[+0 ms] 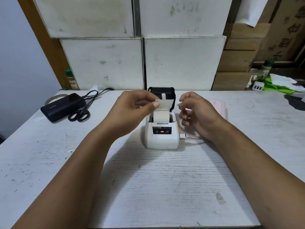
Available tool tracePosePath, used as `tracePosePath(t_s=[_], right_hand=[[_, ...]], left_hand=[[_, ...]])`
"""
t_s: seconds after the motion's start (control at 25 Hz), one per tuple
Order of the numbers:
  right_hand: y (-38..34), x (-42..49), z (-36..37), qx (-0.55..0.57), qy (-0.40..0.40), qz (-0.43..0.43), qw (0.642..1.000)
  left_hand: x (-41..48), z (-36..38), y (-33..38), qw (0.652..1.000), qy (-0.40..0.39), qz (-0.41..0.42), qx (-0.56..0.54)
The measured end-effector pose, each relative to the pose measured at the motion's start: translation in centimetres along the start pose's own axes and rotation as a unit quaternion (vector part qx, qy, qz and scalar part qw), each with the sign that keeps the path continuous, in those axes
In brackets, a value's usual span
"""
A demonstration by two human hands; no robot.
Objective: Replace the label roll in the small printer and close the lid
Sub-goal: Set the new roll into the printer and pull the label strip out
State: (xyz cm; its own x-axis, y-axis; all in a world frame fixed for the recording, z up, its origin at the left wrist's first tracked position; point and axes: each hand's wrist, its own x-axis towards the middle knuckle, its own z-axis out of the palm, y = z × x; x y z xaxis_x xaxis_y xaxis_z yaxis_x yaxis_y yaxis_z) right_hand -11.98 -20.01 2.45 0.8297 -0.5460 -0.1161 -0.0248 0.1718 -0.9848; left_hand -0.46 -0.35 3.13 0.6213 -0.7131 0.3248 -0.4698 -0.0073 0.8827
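Note:
A small white printer (161, 138) stands mid-table with its black lid (161, 90) swung up and open. A white label roll (161, 115) sits in the bay. Its loose paper end (165, 104) is lifted above the roll, pinched between thumb and fingers of my left hand (133, 109). My right hand (196, 111) hovers just right of the printer with fingers curled and nothing visible in them. An orange light glows on the printer's front panel.
A cable (191, 137) plugs into the printer's right side. A black power bank (63, 106), scissors (79, 115) and a black cord lie at the left. A pink box (219, 108) sits behind my right hand. White boxes stack at the back.

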Motion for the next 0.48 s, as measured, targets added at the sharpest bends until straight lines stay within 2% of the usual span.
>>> tracePosePath(t_s=[0.12, 0.2, 0.32, 0.48], right_hand=[[0.8, -0.1, 0.8, -0.002, -0.004, 0.009, 1.000], [1.1, -0.1, 1.0, -0.052, -0.010, 0.015, 0.999], [1.1, -0.4, 1.2, -0.107, -0.018, 0.011, 0.994], [1.0, -1.0, 1.5, -0.120, -0.024, -0.002, 0.992]], left_hand=[[-0.7, -0.4, 1.0, 0.996, -0.075, 0.010, 0.046], [-1.3, -0.8, 2.1, 0.989, -0.111, 0.026, 0.097], [-2.7, -1.0, 2.8, 0.976, -0.106, 0.080, 0.170], [-5.5, -0.7, 1.1, 0.970, -0.098, 0.103, 0.198]])
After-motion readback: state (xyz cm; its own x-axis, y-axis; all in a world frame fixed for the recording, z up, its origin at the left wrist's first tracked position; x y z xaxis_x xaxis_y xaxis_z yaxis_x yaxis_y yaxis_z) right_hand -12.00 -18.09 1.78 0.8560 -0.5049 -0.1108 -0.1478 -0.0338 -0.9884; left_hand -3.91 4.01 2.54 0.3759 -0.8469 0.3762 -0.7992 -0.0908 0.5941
